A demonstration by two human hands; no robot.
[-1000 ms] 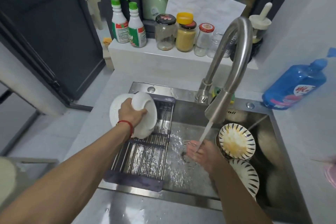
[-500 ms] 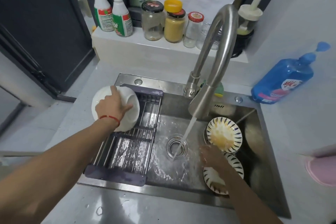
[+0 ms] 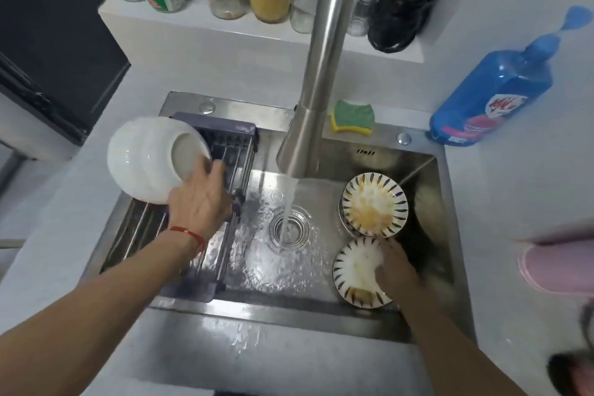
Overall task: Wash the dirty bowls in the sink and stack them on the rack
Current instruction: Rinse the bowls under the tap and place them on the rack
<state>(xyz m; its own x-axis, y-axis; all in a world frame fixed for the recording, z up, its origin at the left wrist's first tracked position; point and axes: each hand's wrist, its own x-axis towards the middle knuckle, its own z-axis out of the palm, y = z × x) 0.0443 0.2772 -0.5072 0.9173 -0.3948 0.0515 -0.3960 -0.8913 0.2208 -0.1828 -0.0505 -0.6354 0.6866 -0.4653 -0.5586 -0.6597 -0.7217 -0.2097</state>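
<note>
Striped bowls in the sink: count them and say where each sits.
2 show clearly: one striped bowl right of the drain, stained yellow, and a nearer bowl under the right hand. More may be stacked beneath the farther one.

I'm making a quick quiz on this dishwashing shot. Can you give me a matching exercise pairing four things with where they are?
Things:
1. white bowls
2. sponge
3. blue bottle
4. striped bowl with yellow residue

Places:
A. on the counter right of the sink
B. on the sink's back rim beside the faucet
C. upside down at the far end of the rack, left hand at their rim
D. in the sink basin, right of the drain

Pairs: 1-C, 2-B, 3-A, 4-D
</note>
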